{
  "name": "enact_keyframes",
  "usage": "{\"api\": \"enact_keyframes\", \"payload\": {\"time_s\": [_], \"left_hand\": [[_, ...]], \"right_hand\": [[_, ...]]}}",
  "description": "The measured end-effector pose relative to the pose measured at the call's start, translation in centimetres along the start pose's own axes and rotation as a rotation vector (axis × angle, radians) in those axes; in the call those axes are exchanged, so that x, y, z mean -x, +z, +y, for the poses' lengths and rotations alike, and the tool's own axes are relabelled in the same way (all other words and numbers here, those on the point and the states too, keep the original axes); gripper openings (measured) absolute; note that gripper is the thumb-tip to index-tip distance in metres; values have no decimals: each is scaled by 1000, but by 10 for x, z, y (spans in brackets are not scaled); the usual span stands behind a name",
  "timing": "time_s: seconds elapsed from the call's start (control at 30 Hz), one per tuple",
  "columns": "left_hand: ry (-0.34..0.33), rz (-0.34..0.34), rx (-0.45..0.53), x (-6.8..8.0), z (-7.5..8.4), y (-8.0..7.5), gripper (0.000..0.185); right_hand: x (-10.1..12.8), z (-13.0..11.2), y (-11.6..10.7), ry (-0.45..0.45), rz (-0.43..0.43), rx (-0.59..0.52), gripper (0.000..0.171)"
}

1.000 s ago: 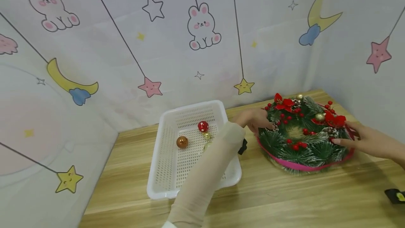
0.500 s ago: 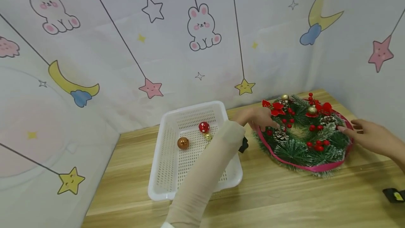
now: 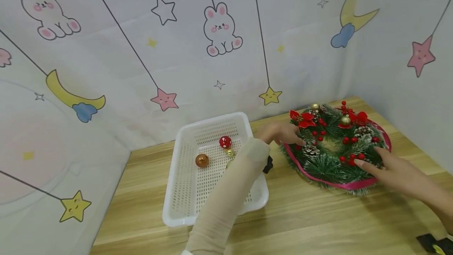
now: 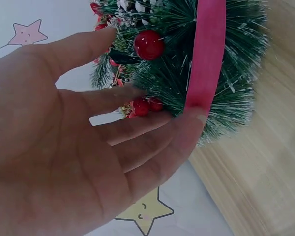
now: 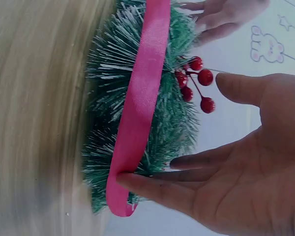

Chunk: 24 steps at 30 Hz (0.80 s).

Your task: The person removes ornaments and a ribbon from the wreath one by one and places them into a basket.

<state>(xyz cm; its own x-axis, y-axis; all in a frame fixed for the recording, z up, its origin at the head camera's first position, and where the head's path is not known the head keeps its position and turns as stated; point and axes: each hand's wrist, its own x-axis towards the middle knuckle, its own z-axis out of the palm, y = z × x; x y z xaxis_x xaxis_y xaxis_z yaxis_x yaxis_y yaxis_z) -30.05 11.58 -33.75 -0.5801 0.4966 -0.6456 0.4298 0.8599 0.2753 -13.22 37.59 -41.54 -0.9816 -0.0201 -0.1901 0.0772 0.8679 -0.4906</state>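
Observation:
A green Christmas wreath (image 3: 329,166) lies on the wooden table at the right, trimmed with red berries, red flowers, pinecones and gold balls. A pink ribbon (image 3: 354,185) runs along its outer side. My left hand (image 3: 284,132) is at the wreath's left side; in the left wrist view its fingers (image 4: 152,142) are extended, one against the ribbon. On the near right side is my right hand (image 3: 398,172), thumb apart from the other fingers. The right wrist view has one straight finger (image 5: 155,189) touching the ribbon (image 5: 137,108), the thumb by the red berries (image 5: 205,77).
Left of the wreath stands a white perforated basket (image 3: 171,192), partly hidden by my left sleeve (image 3: 226,196). A brown ball (image 3: 202,160), a red spotted ball (image 3: 225,141) and a small gold ball (image 3: 230,152) lie inside. A printed cloth (image 3: 191,70) hangs behind the table.
The wreath has turned counterclockwise, its back flowers shifting left and its front berries right. My right hand came away from the right edge, then moved to the near right side.

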Motion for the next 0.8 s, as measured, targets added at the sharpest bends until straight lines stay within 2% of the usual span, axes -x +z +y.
{"api": "enact_keyframes", "payload": {"time_s": [0.17,0.33,0.53,0.63,0.77,0.8], "left_hand": [[-22,-83,-19,7,-1,4,70],[-56,-149,-120,16,7,8,66],[-79,-164,-186,33,28,21,61],[-82,-170,-249,40,37,29,39],[-68,-187,-346,49,47,40,45],[-71,-188,-347,51,49,43,55]], "right_hand": [[-10,4,0,-24,6,-30,100],[-23,9,-6,-34,-11,-69,98],[-39,13,-16,-66,-19,-109,92],[-48,11,-19,-78,-23,-98,90],[-63,4,-21,-117,-16,-74,86],[-66,2,-21,-129,-13,-69,84]]}}
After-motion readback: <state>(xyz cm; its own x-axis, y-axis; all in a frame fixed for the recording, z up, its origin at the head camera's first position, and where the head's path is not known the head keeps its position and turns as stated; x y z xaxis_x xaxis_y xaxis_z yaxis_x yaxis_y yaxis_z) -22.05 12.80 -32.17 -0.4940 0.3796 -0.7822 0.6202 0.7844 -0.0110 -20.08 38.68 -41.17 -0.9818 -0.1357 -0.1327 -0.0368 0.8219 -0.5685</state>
